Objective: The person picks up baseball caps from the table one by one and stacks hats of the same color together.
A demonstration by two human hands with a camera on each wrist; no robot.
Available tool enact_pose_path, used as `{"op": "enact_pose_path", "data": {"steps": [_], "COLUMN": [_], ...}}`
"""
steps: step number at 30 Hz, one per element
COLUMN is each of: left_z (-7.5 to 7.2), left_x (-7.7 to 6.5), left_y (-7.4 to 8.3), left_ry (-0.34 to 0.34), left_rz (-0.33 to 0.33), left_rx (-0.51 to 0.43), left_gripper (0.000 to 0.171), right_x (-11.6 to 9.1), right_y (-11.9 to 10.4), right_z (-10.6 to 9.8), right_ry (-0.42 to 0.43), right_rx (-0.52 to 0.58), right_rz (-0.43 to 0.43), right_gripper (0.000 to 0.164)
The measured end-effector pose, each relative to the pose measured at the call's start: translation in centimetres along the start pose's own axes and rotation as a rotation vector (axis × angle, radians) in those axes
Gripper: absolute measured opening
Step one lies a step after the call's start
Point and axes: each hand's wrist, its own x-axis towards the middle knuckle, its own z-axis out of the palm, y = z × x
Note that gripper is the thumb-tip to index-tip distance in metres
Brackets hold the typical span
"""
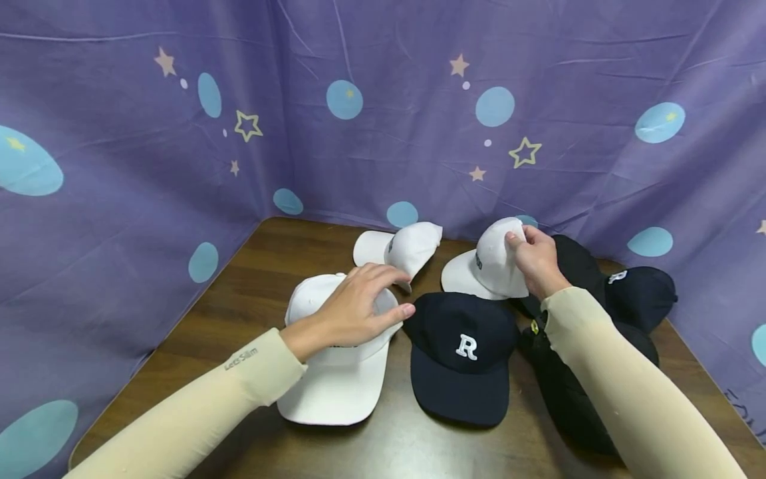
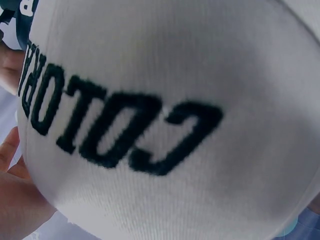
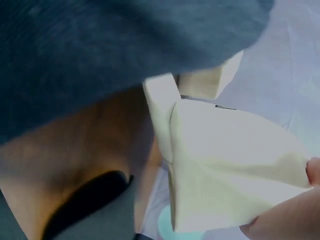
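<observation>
My right hand (image 1: 536, 261) pinches the back edge of a white baseball cap (image 1: 498, 256) between thumb and fingers, its brim facing left. In the right wrist view the thumb and a finger grip that white cap (image 3: 230, 165) at its edge. My left hand (image 1: 362, 307) hovers over a second white cap (image 1: 335, 392), thumb and fingers spread apart around the right side of its crown. Dark letters mark the front of this white cap (image 2: 210, 45) in the left wrist view. Between my hands lies a navy cap (image 1: 461, 392) with a white R, brim toward me.
A third white cap (image 1: 415, 245) lies at the back of the brown table (image 1: 203, 372), brim to the left. Several dark caps cluster on the right, one a navy cap (image 1: 643, 299), partly under my right forearm. A purple patterned curtain (image 1: 383, 153) stands behind the table.
</observation>
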Motion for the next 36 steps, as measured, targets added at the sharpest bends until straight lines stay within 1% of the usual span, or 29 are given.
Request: {"op": "enact_pose_path", "data": {"steps": [8,14,17,21,22,28,32,36], "left_z": [-0.1,-0.2,-0.4,-0.8,-0.9,-1.3,-1.8,-2.2], "left_x": [-0.1,-0.2,-0.3,-0.4,-0.4,-0.6,-0.9,-1.0], "left_y": [-0.2,-0.4,-0.5,-0.7,-0.7,-0.9,-1.0,-1.4], "left_ry": [-0.009,-0.006,-0.004,0.0,0.001,0.005,0.003,0.015], "left_rz": [-0.015,-0.021,-0.024,-0.033,-0.036,-0.058,-0.067,-0.075], "left_rx": [-0.005,-0.005,-0.007,-0.013,-0.013,0.001,0.006,0.023], "left_gripper": [0.047,0.046,0.045,0.043,0.043,0.048,0.049,0.049], "right_x": [-1.0,-1.5,-1.7,-1.9,-2.0,-2.5,-3.0,-3.4], "right_y": [-1.4,-2.3,-2.7,-3.2,-3.3,-4.2,-4.8,-5.4], "right_z": [-0.8,-1.6,-2.0,-2.4,-2.5,-3.1,-3.1,-3.0], "right_ry": [0.058,0.059,0.059,0.06,0.059,0.025,0.004,-0.012], "right_rx": [0.01,0.005,0.023,0.077,0.098,0.258,0.311,0.351], "right_rz": [-0.072,-0.112,-0.133,-0.171,-0.183,-0.238,-0.263,-0.289], "right_gripper": [0.036,0.039,0.038,0.032,0.029,0.013,0.009,0.006]}}
